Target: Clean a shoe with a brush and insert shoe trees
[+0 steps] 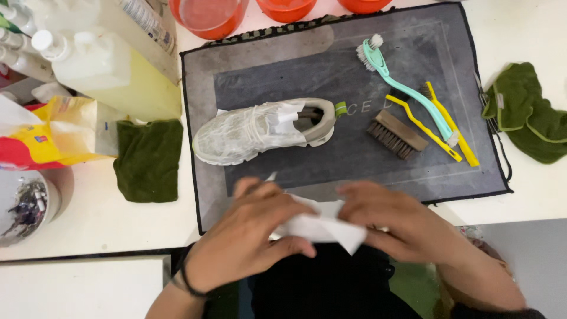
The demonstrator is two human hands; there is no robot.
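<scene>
My left hand (248,233) and my right hand (396,221) both grip a folded white paper sheet (322,227) just over the near edge of the grey mat (354,71). A pale sneaker (260,130) wrapped in thin white paper lies on its side in the mat's middle, beyond my hands and apart from them. A black band sits on my left wrist.
On the mat's right lie a teal brush (401,85), a yellow brush (452,124) and a wooden brush (397,134). Green cloths rest at the left (149,159) and far right (528,112). Bottles (112,71), a colourful bag (53,133) and orange bowls (209,18) crowd the back.
</scene>
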